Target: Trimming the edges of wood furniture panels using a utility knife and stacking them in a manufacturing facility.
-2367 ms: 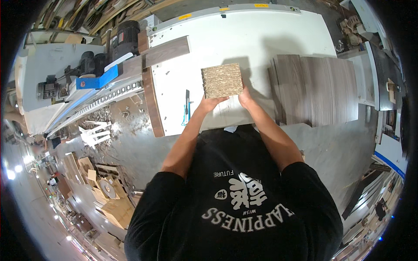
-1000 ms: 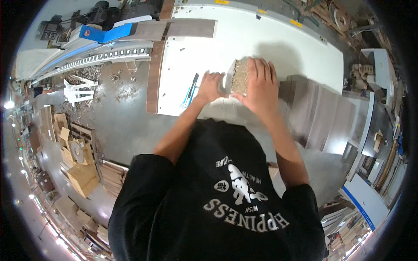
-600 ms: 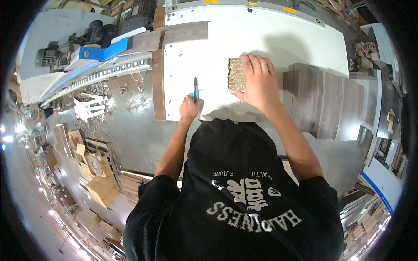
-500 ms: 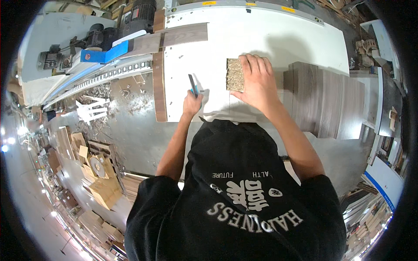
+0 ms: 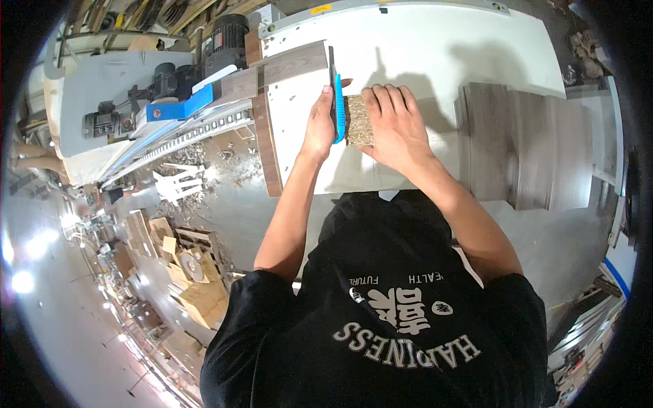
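My left hand (image 5: 318,129) is closed around a tool with a curved, ribbed blue handle (image 5: 340,112) and a long, straight dark blade, which I cannot name more exactly. The tool stands close along the left side of a small particleboard block (image 5: 358,122), whose rough, straw-coloured face shows; whether they touch I cannot tell. Over the block's right side lies my right hand (image 5: 401,129), fingers curved over the far edge and thumb at the near edge, gripping it. The block rests on a white tabletop (image 5: 422,44).
Grey wood-grain boards (image 5: 500,146) lie stacked at the right. On the left are a narrow wood-grain strip (image 5: 292,64), a blue guide (image 5: 180,105) and motors (image 5: 228,41). A metal level (image 5: 381,7) lies along the far edge. Cardboard boxes (image 5: 204,299) stand on the floor.
My left hand has moved away from me and to the right, bringing the blue-handled tool beside the particleboard block. My right hand still holds the block. The view has shifted slightly.
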The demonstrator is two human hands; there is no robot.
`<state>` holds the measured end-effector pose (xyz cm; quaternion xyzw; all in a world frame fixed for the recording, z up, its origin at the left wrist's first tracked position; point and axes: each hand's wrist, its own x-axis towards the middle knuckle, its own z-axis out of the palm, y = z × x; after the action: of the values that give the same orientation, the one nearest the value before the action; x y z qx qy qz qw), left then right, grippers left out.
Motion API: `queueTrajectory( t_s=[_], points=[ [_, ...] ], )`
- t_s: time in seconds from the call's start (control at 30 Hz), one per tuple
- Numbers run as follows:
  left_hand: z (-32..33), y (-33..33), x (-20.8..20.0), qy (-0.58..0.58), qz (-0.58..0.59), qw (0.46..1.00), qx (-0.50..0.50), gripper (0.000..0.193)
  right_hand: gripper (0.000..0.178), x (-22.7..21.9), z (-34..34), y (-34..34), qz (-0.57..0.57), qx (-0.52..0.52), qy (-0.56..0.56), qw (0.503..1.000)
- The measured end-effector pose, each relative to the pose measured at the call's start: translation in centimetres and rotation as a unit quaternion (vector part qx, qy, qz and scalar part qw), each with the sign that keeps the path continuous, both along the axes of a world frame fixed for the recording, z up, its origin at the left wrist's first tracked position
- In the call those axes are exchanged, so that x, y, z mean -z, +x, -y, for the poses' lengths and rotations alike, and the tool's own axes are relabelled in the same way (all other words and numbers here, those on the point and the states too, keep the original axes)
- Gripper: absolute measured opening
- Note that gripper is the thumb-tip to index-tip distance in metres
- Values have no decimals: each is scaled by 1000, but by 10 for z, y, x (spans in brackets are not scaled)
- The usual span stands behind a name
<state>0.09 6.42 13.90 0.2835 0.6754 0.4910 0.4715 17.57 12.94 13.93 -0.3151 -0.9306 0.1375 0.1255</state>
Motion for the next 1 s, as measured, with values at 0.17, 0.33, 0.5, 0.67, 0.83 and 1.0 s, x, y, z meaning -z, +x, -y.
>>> queueTrajectory(
  t_s=[0.17,0.33,0.5,0.67,0.83,1.0],
  points=[
    [-3,1,5,-35,-108,994,5,66,102,0,-2,1,-1,-9,-21,1000],
    [-7,10,-3,-87,-294,952,16,58,101,-3,-5,-2,-2,-17,-22,1000],
    [-17,27,-22,-194,-471,859,53,47,96,0,-4,-3,-15,-13,21,1000],
    [-20,27,-30,-201,-481,849,84,48,97,0,-3,-1,-14,-22,-6,1000],
    [1,-12,6,0,-252,967,45,51,104,0,1,-3,-13,-19,16,1000],
    [15,15,-7,-13,-274,961,1,53,106,2,-2,-1,-13,-16,12,1000]
  ],
)
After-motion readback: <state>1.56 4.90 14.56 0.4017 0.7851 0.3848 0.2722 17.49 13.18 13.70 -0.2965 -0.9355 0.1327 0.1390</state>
